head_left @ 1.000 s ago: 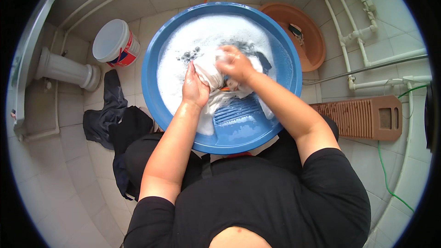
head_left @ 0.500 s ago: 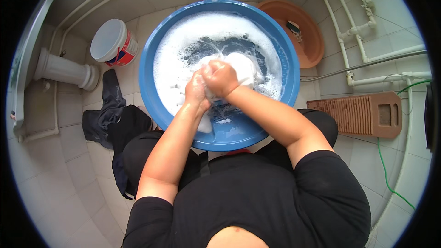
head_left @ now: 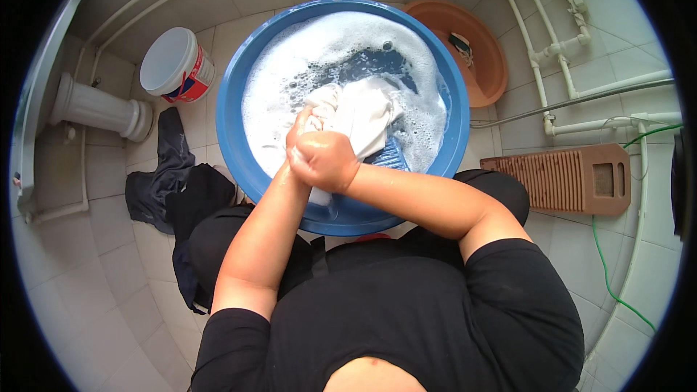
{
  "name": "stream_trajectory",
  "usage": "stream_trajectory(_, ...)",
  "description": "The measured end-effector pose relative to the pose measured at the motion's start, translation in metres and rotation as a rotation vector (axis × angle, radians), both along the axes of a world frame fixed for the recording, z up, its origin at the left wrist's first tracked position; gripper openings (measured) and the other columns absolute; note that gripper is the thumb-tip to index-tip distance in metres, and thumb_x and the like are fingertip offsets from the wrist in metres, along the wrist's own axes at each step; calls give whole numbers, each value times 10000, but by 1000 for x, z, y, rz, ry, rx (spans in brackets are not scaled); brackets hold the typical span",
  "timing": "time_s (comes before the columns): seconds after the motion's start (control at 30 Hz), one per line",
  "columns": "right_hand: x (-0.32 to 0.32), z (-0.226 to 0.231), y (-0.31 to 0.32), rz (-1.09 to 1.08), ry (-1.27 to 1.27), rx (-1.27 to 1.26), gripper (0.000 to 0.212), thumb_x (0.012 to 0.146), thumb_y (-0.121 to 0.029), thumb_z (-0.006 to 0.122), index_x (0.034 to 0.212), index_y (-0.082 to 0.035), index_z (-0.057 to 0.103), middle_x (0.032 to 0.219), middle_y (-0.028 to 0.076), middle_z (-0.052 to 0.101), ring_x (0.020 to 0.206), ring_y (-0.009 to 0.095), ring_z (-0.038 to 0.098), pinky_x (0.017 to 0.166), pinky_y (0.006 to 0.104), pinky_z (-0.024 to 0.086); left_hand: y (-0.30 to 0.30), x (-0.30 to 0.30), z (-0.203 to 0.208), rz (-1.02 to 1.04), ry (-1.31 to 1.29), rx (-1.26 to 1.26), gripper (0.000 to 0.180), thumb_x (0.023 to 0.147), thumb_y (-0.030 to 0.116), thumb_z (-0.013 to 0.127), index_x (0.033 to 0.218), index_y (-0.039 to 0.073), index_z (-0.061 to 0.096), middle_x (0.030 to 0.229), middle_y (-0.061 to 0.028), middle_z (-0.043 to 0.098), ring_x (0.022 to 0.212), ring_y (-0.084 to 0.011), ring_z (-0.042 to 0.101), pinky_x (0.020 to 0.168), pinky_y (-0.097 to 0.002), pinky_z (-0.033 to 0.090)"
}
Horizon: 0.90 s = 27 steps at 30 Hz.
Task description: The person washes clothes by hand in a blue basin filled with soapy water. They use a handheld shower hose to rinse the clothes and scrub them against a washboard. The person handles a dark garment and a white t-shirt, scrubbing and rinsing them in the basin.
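Note:
A large blue basin [head_left: 234, 65] stands before my knees, holding sudsy water. White wet cloth [head_left: 361, 117] bunches up out of the foam near its middle. My left hand [head_left: 300, 128] is closed around the cloth's bunched end, and part of it is hidden behind the other hand. Clenched on the cloth just in front is my right hand [head_left: 327, 161], its knuckles upward and its wrist crossing toward the left one. Blue ridges [head_left: 393, 154] on the basin's inner side show to the right of the cloth.
A white bucket [head_left: 168, 64] stands at the back left, near a white pedestal [head_left: 102, 110]. Dark clothes [head_left: 174, 174] lie on the floor at left. Behind the basin at right is an orange-brown tub [head_left: 494, 65]; a brown washboard [head_left: 555, 180] lies nearer. White pipes [head_left: 537, 65] line the wall.
Both hands have come nearer to me, the right one dropping lower over the left wrist. More of the white cloth now shows above the foam, along with the basin's blue ridges.

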State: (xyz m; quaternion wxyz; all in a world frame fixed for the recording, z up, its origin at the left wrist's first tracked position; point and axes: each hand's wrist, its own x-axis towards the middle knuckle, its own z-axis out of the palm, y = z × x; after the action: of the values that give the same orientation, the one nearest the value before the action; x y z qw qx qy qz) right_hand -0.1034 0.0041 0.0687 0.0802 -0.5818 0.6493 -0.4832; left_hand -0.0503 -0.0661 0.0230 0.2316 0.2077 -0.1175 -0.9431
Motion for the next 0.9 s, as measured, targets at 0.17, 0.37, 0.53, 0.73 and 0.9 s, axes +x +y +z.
stream_trajectory(0.17,-65,-16,-34,-270,11,390,372,827,-390,508,740,-34,568,764,174,600,720,330,580,659,411,460,1,-13,14,95,-294,-16,420,917,372,385,1119,26,514,1023,-119,600,940,-245,577,823,-379,468)
stream_trajectory(0.37,-179,-34,-31,-126,-769,303,488,885,-453,450,1049,-8,568,1061,131,576,1010,251,506,897,388,390,-38,8,56,203,-222,-104,618,843,462,511,1220,-20,428,1203,-171,517,1000,-315,564,893,-390,441)
stream_trajectory(0.53,-183,-53,7,58,65,785,599,761,-549,559,1199,-141,544,1233,146,513,1159,318,456,946,384,372,-20,7,23,-454,-1064,-1336,618,637,371,728,1078,-28,558,1013,-175,605,906,-248,594,791,-334,453)
stream_trajectory(0.73,-192,-65,-8,-317,93,959,482,782,-501,546,1021,-91,628,1057,147,595,1047,302,524,892,367,410,-18,1,26,-310,-480,-1086,482,738,271,655,1102,-24,545,1109,-118,572,1012,-203,554,856,-319,433)
stream_trajectory(0.9,-125,-26,-20,14,-74,170,243,786,-228,610,673,-14,590,946,126,606,902,266,564,811,344,436,-23,-3,34,66,19,-302,387,848,209,514,1177,5,490,1154,-122,534,1063,-243,516,928,-364,406)
